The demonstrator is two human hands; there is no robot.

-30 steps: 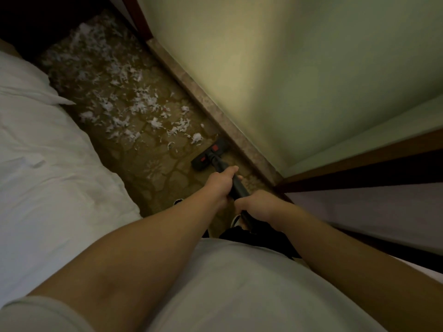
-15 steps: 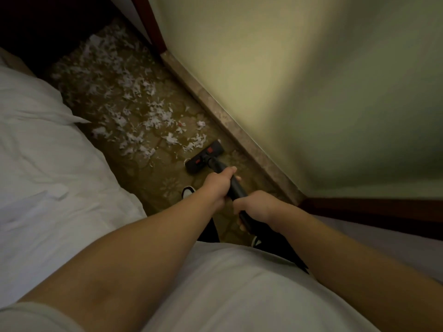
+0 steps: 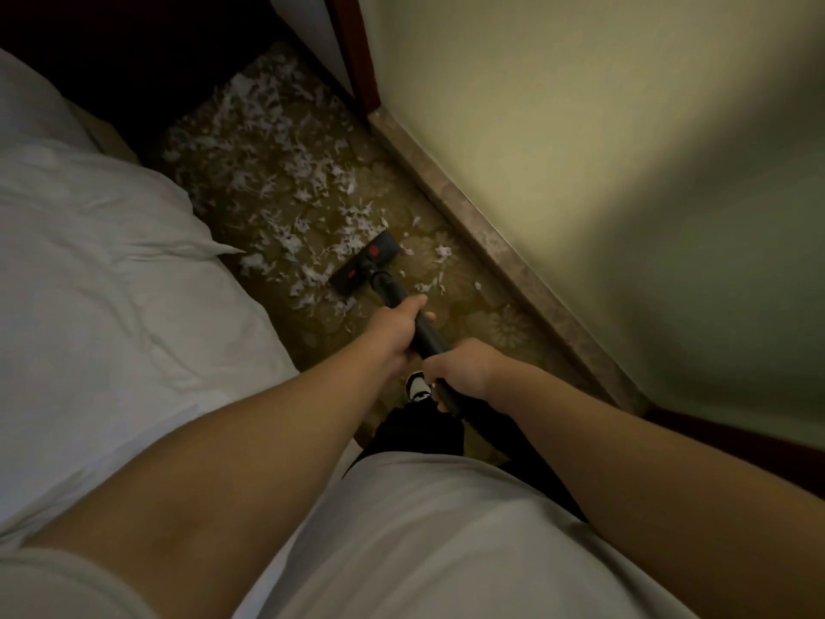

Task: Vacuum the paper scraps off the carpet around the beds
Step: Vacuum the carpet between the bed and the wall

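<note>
White paper scraps (image 3: 277, 172) lie thick on the patterned brown carpet (image 3: 473, 314) in the narrow strip between the bed and the wall. A black vacuum head (image 3: 364, 265) with two red marks sits on the carpet among the nearest scraps. Its black wand (image 3: 426, 339) runs back toward me. My left hand (image 3: 395, 330) grips the wand higher up toward the head. Just behind it, my right hand (image 3: 462, 368) grips the same wand. A few loose scraps (image 3: 442, 252) lie to the right of the head.
A bed with white bedding (image 3: 111, 270) fills the left side. A pale wall (image 3: 602, 149) with a stone baseboard (image 3: 504, 261) bounds the strip on the right. Dark wood trim (image 3: 352, 51) stands at the far corner. My shoe (image 3: 417, 386) is below my hands.
The vacuum head has slid forward and left, away from the baseboard and into the edge of the scrap pile. Both hands kept their grip on the wand and my view moved forward.
</note>
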